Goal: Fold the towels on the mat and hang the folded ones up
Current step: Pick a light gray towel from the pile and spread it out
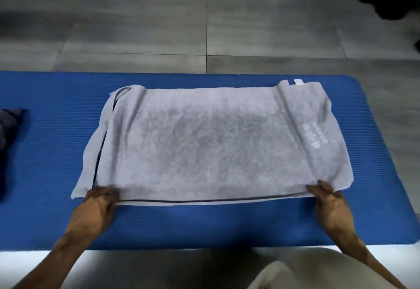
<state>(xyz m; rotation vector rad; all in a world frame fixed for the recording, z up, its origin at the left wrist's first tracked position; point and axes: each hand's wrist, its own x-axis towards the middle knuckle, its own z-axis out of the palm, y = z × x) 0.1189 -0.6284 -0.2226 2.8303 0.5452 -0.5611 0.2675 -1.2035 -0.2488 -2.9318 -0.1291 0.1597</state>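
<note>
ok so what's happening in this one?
A person is folding a light grey terry towel on a blue ribbed foam mat. It already lies doubled over. The left hand and right hand each grip a near corner of it. A dark blue cloth sits at the mat's left edge. Nothing is hung yet.

— What is the towel (211, 143) like?
— It is pale grey, folded once, so two layers show along the near edge and at the left side, where the lower layer sticks out. It lies flat across the blue mat (50, 209), the long side going left to right. A small white tag is at the far right corner and faint white letters are near the right end.
— And other towels?
— A dark blue cloth (9, 134) lies at the left edge of the mat, only partly seen
</note>
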